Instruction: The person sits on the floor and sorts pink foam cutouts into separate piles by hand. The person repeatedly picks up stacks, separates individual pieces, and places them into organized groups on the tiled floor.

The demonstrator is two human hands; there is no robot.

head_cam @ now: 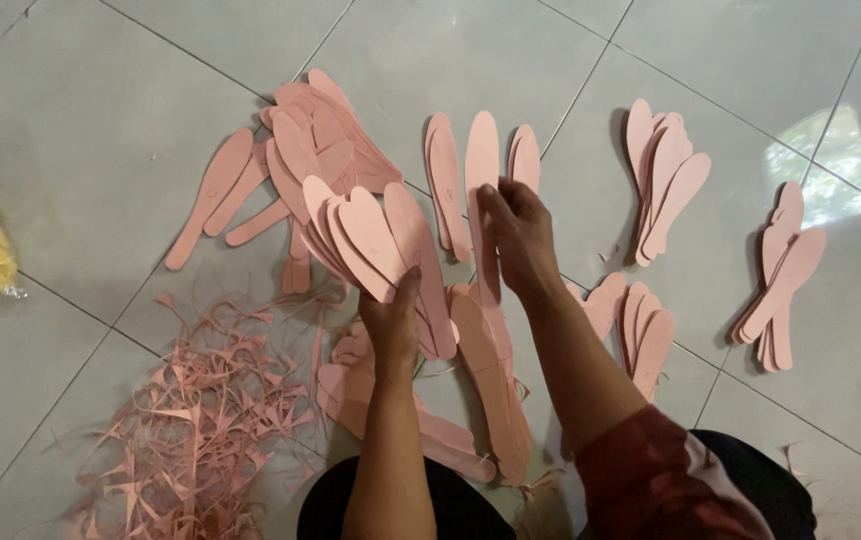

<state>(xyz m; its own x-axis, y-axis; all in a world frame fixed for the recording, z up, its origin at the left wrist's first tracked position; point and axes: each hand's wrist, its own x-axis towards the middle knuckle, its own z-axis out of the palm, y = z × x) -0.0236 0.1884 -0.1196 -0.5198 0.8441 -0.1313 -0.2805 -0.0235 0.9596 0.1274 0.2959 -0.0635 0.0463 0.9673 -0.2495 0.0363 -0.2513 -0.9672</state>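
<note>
Several sorted stacks (662, 180) already lay on the floor (100, 130); my left hand (393, 325) gripped a fan of pink insoles (380, 245), right hand (518, 235) pinched one insole (482, 170), loose pile (480, 400) remaining.

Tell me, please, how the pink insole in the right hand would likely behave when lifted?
The pink insole looks thin and flat, so probably light and slightly bendy. The right hand pinches it with fingertips alone. Its smooth face may slide easily off stacks.
</note>
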